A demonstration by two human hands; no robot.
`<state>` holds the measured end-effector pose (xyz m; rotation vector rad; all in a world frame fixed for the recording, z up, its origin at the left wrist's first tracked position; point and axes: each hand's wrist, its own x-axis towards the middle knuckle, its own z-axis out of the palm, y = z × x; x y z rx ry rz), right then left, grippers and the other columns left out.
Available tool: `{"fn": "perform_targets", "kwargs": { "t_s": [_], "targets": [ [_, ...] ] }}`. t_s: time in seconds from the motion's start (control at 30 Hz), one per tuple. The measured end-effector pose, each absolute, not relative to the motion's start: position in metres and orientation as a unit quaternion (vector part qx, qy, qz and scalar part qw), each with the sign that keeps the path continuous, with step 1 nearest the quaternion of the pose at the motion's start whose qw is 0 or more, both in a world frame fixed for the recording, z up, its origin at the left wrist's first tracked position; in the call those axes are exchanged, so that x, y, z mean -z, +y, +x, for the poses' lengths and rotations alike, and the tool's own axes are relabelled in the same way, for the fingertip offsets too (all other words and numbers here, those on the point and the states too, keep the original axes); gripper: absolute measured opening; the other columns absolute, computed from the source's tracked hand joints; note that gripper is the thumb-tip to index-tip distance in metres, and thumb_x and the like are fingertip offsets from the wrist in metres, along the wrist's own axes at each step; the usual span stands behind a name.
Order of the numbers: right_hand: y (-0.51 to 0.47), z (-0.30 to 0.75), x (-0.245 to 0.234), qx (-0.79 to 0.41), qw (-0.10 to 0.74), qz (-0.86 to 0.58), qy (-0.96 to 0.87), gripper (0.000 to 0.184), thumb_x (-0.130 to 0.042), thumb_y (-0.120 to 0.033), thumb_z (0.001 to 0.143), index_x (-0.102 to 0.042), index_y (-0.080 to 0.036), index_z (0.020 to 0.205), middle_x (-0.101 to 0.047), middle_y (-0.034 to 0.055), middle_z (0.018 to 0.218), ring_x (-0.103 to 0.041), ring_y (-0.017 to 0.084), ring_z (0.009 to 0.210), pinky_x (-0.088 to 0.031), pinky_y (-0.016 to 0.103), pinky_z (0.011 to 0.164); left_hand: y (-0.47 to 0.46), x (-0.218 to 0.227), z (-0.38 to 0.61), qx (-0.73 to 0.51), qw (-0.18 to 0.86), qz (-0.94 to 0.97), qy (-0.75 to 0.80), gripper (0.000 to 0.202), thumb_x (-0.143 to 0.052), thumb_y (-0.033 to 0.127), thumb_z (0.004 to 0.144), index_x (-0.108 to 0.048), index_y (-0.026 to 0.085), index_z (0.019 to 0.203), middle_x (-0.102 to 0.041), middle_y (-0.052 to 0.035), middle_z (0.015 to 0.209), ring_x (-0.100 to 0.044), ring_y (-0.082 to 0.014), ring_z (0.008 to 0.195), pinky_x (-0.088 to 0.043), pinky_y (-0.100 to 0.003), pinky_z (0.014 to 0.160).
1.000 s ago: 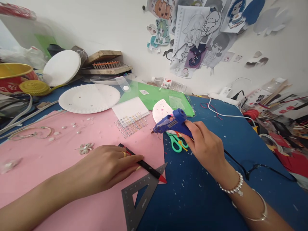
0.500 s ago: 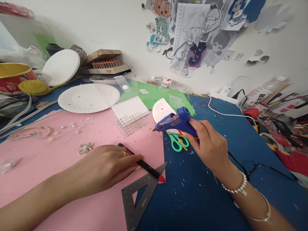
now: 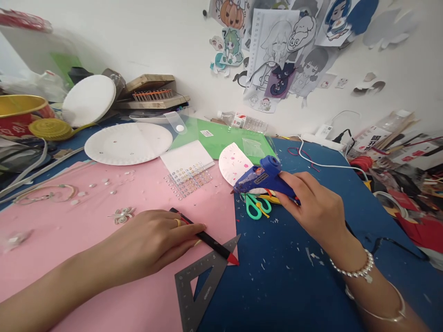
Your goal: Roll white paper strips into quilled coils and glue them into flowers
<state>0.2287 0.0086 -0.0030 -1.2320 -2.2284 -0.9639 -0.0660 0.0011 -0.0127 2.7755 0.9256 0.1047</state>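
Note:
My right hand [image 3: 316,207] grips a blue hot glue gun [image 3: 259,177] by its handle, nozzle pointing left above the seam of pink and blue. Under the gun lie green-handled scissors [image 3: 254,207] and a white paper piece [image 3: 232,161] with pink spots. My left hand [image 3: 162,237] lies low over the pink sheet [image 3: 138,286], fingers together and closed on a black pen-shaped tool with a red tip [image 3: 216,246]; its thumb is mostly hidden. That tool crosses the corner of a grey set square [image 3: 183,290]. A small wire-like flower [image 3: 122,215] sits just beyond my left wrist.
A sheet of stick-on gems [image 3: 188,180] and a white paper plate [image 3: 128,143] lie farther back. Behind them are a green folder [image 3: 221,138] and a plastic bottle [image 3: 245,121]. Clutter with a red bowl [image 3: 24,115] fills the left; a white cable [image 3: 328,161] runs right.
My right hand has moved slightly right and down with the glue gun, showing more of the spotted paper. My left hand stays on the black tool.

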Motion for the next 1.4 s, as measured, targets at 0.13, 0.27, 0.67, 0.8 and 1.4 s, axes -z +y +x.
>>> {"fn": "perform_targets", "kwargs": {
  "t_s": [0.13,0.27,0.67,0.8,1.4],
  "targets": [
    [0.0087,0.2315,0.0023,0.348,0.207,-0.451,-0.795,0.029,-0.051,-0.034,0.082,-0.052,-0.015,0.104,-0.060,0.0030,0.077,-0.049,0.008,0.051,-0.034,0.020,0.047,0.0008,0.0125,-0.0654,-0.033,0.111,0.943,0.313,0.032,-0.032,0.027,0.090,-0.054,0.023,0.112,-0.063,-0.0027,0.069,-0.058,-0.0178,0.058,-0.035,-0.027,0.051],
    [0.0092,0.2325,0.0031,0.343,0.208,-0.453,-0.796,0.028,-0.051,-0.034,0.082,-0.052,-0.015,0.103,-0.060,0.0026,0.077,-0.048,0.008,0.051,-0.034,0.019,0.046,0.0022,0.0131,-0.0647,-0.026,0.120,0.940,0.317,0.032,-0.032,0.026,0.090,-0.053,0.023,0.113,-0.063,-0.0026,0.071,-0.059,-0.0181,0.060,-0.036,-0.028,0.052],
    [0.0094,0.2289,0.0037,0.336,0.204,-0.445,-0.805,0.028,-0.051,-0.034,0.082,-0.051,-0.015,0.104,-0.061,0.0023,0.078,-0.049,0.007,0.051,-0.035,0.018,0.047,0.0027,0.0115,-0.0642,-0.031,0.116,0.942,0.315,0.031,-0.034,0.026,0.089,-0.053,0.022,0.114,-0.065,-0.0025,0.073,-0.060,-0.0176,0.061,-0.037,-0.027,0.053],
    [0.0093,0.2285,0.0048,0.334,0.211,-0.448,-0.802,0.029,-0.051,-0.033,0.083,-0.052,-0.016,0.105,-0.060,0.0019,0.078,-0.049,0.007,0.051,-0.035,0.018,0.047,0.0020,0.0097,-0.0645,-0.040,0.113,0.942,0.313,0.031,-0.035,0.025,0.089,-0.054,0.023,0.112,-0.065,-0.0021,0.071,-0.059,-0.0168,0.060,-0.038,-0.026,0.052],
    [0.0076,0.2286,0.0026,0.355,0.241,-0.434,-0.792,0.031,-0.057,-0.031,0.078,-0.051,-0.016,0.105,-0.062,0.0035,0.077,-0.056,0.011,0.060,-0.041,0.019,0.053,0.0018,0.0122,-0.0650,-0.033,0.111,0.940,0.322,0.030,-0.036,0.025,0.089,-0.053,0.023,0.114,-0.064,-0.0023,0.073,-0.059,-0.0176,0.063,-0.036,-0.027,0.054]
  ]
}}
